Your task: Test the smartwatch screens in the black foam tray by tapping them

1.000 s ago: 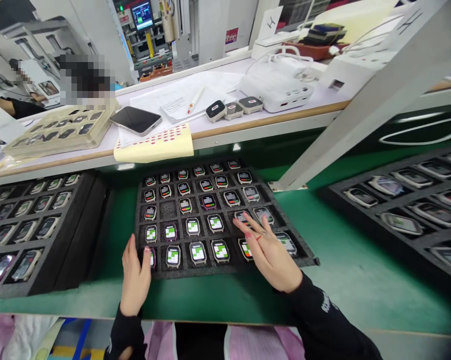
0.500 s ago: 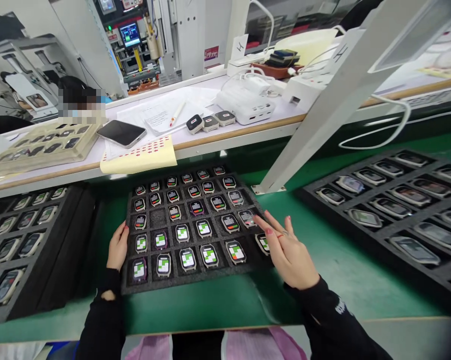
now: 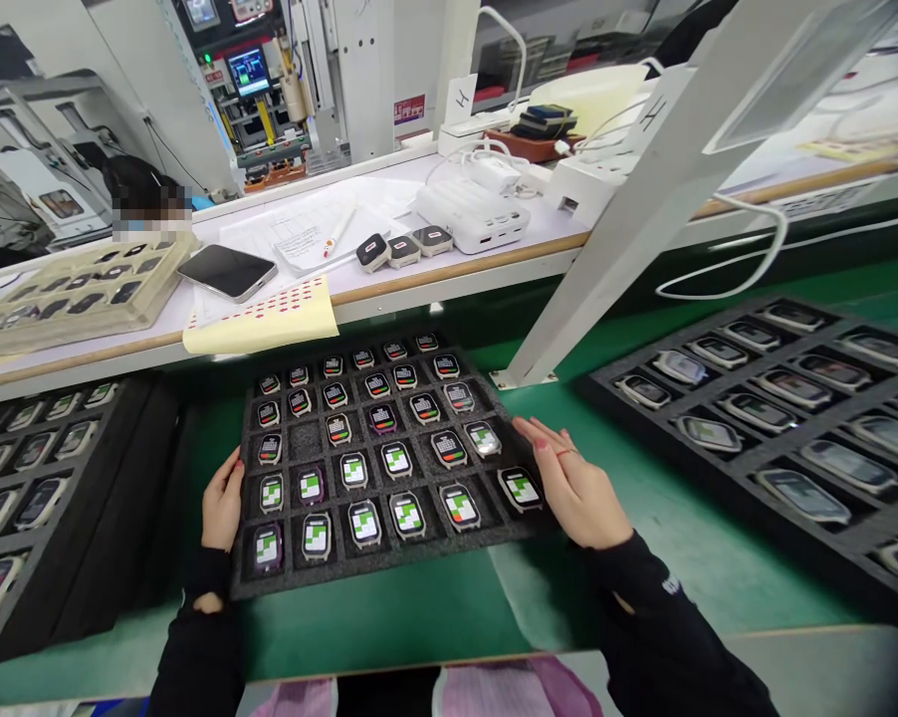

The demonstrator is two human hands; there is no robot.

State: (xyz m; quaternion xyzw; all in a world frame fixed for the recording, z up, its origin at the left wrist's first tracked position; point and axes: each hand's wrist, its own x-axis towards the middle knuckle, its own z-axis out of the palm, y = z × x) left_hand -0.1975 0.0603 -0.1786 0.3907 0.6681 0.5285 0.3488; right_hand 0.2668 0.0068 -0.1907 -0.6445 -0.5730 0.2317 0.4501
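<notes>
A black foam tray (image 3: 300,438) lies between my hands on the green bench, with rows of smartwatches in its cells. My left hand (image 3: 222,506) grips the tray's left edge. At the opposite edge, my right hand (image 3: 579,488) is closed against the tray, fingers together along its side. Close to those fingers sits a smartwatch (image 3: 520,488) with a green-and-white screen, and above it another lit smartwatch (image 3: 483,438). The front rows mostly show green-and-white screens; the back rows show dark screens with white text. One cell toward the left holds no watch.
More foam trays of watches flank mine: a stack (image 3: 68,498) at left and one tray (image 3: 748,418) at right. A white post (image 3: 605,229) rises behind. The shelf (image 3: 389,284) carries a phone (image 3: 229,271), papers, three small dark-topped devices and a white charger (image 3: 475,219).
My right hand has drawn back from a watch in the right column to the tray's edge. That watch's screen changed from grey to bright green-and-white. The view shifted slightly.
</notes>
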